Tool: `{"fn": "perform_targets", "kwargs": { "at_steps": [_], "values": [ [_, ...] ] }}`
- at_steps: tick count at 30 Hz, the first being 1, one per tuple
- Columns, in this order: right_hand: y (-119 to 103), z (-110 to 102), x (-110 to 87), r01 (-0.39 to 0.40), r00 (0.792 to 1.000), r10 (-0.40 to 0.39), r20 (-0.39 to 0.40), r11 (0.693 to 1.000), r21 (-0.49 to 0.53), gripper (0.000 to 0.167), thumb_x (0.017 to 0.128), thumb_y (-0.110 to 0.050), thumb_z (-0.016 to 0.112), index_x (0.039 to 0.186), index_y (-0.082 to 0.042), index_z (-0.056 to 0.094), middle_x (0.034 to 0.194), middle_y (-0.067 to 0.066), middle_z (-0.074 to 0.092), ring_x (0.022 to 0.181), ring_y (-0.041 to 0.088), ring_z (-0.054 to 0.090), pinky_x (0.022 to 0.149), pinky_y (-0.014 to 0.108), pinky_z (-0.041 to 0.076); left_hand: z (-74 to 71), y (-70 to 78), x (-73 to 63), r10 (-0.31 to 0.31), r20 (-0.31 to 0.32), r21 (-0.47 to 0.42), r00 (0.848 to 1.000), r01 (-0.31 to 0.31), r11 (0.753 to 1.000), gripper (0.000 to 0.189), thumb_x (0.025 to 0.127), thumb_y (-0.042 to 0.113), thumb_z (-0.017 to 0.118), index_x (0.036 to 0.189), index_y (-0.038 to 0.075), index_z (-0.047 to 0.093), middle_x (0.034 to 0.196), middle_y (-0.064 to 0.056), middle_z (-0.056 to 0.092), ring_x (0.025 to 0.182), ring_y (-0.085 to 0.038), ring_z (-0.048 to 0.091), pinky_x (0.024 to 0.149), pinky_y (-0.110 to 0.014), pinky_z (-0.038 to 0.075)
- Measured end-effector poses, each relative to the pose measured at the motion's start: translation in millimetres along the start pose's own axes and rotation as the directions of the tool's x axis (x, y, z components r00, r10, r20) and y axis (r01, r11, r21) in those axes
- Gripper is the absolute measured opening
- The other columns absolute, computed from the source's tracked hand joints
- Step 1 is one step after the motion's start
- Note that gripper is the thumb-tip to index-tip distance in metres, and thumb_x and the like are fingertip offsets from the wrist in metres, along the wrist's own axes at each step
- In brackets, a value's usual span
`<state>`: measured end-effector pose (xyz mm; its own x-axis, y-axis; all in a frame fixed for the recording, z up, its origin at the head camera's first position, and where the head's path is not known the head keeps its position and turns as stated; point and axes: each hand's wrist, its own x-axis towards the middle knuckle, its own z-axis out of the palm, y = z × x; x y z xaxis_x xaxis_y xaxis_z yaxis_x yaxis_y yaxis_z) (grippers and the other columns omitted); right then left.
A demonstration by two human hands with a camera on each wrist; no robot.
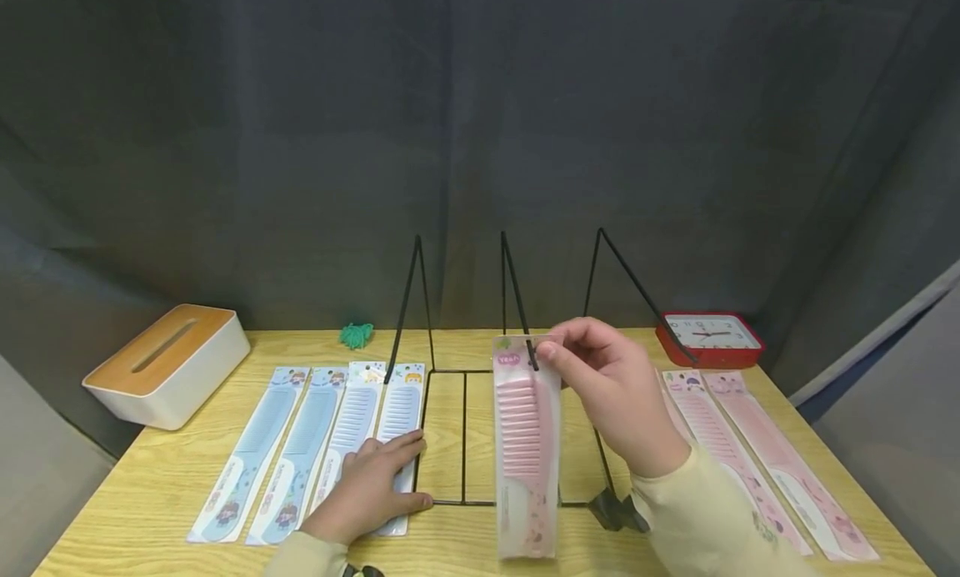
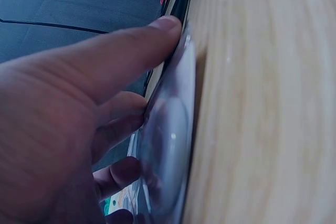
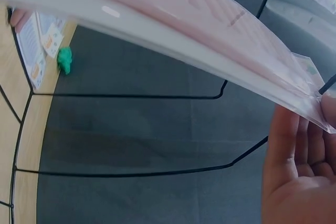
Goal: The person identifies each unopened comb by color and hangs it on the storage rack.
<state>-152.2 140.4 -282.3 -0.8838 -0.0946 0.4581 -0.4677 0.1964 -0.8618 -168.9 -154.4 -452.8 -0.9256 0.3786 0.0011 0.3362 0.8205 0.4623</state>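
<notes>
My right hand (image 1: pixel 611 393) pinches the top corner of a packaged pink comb (image 1: pixel 521 435) between thumb and fingers. The pack hangs upright in front of the black wire rack (image 1: pixel 464 444), and the tip of the middle hook (image 1: pixel 517 292) overlaps its upper card. In the right wrist view, the hook tip (image 3: pixel 328 84) is right at the pack's top near my thumb. My left hand (image 1: pixel 371 485) lies with fingers spread over the packaged pale blue comb (image 1: pixel 400 406) beside the rack. Its thumb reaches the rack's front left corner.
More packaged blue combs (image 1: pixel 273 418) lie at the left, and packaged pink combs (image 1: pixel 787 460) at the right. A wooden-lidded tissue box (image 1: pixel 172 368), a green tangle of string (image 1: pixel 356 335) and a red clock (image 1: pixel 708 356) stand farther back. The rack's outer hooks (image 1: pixel 630 268) stick up towards me.
</notes>
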Motion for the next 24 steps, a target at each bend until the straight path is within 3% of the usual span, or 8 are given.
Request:
{"fn": "perform_targets", "kwargs": {
  "at_steps": [7, 15, 24],
  "values": [
    [16.6, 0.6, 29.6, 0.023, 1.000, -0.024, -0.011, 0.999, -0.028, 0.018, 0.096, -0.020, 0.071, 0.099, -0.003, 0.069, 0.089, 0.009, 0.066, 0.075, 0.019, 0.058, 0.067, 0.028, 0.055, 1.0, -1.1, 0.3, 0.004, -0.003, -0.003, 1.000, -0.004, 1.000, 0.080, 0.080, 0.052, 0.080, 0.144, 0.011, 0.056, 0.155, 0.001, 0.045, 0.113, -0.023, 0.047, 0.078, -0.042, 0.032],
    [35.0, 4.4, 76.7, 0.011, 0.999, -0.012, -0.034, 0.999, -0.049, 0.027, 0.095, -0.031, 0.071, 0.102, -0.005, 0.070, 0.097, 0.008, 0.069, 0.084, 0.019, 0.058, 0.071, 0.025, 0.051, -1.8, 1.7, -0.8, 0.011, -0.007, -0.015, 1.000, -0.011, 1.000, 0.079, 0.080, 0.051, 0.080, 0.143, 0.009, 0.056, 0.155, 0.000, 0.046, 0.111, -0.023, 0.047, 0.077, -0.041, 0.032],
    [53.9, 8.2, 131.2, -0.126, 0.990, 0.122, -0.072, 0.990, -0.062, 0.028, 0.096, -0.034, 0.070, 0.102, -0.007, 0.070, 0.094, 0.003, 0.066, 0.088, 0.016, 0.054, 0.078, 0.032, 0.046, 1.1, -0.5, 0.5, 0.015, -0.005, -0.010, 1.000, -0.015, 1.000, 0.079, 0.080, 0.051, 0.080, 0.144, 0.010, 0.056, 0.155, 0.001, 0.046, 0.110, -0.022, 0.047, 0.076, -0.040, 0.031]
  ]
}}
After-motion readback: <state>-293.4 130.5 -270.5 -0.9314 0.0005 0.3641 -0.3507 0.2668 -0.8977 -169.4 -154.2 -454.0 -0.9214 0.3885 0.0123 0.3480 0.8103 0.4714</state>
